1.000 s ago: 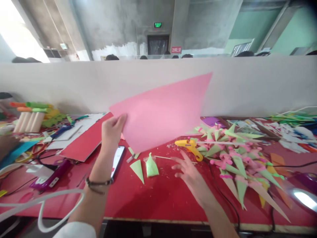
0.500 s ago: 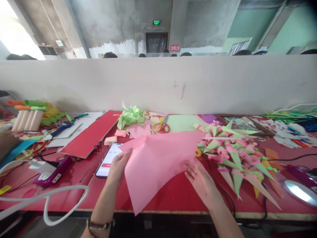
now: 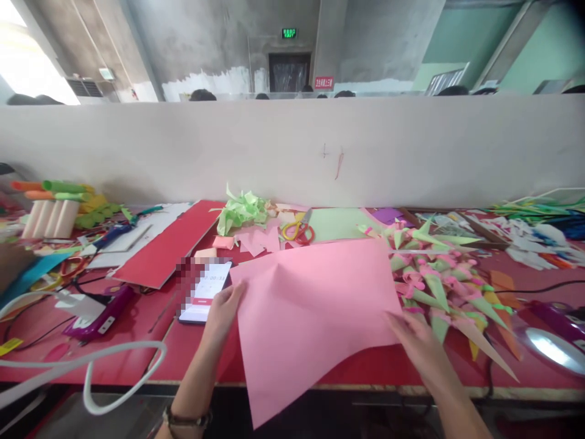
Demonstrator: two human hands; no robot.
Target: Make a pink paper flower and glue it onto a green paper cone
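Observation:
A large sheet of pink paper (image 3: 315, 311) hangs over the front of the red table (image 3: 205, 360), one corner pointing down past the edge. My left hand (image 3: 226, 305) pinches its left side, thumb on top. At its right edge my right hand (image 3: 414, 335) grips the sheet, with the fingers partly behind it. A phone (image 3: 208, 292) lies just left of my left hand. Beyond the sheet are scissors (image 3: 299, 231) with yellow and red handles. Many green and pink paper cones (image 3: 434, 286) are piled to the right.
Crumpled green paper (image 3: 244, 213) and a red board (image 3: 171, 244) lie toward the back. On the left are a purple power strip (image 3: 100, 317), a white cable (image 3: 123, 347) and another person's hand (image 3: 13, 265). A lamp (image 3: 555, 350) shines at far right.
My right hand has moved right and taken the sheet's right edge, where before it was open against it. The sheet is spread wider and has shifted right and toward me.

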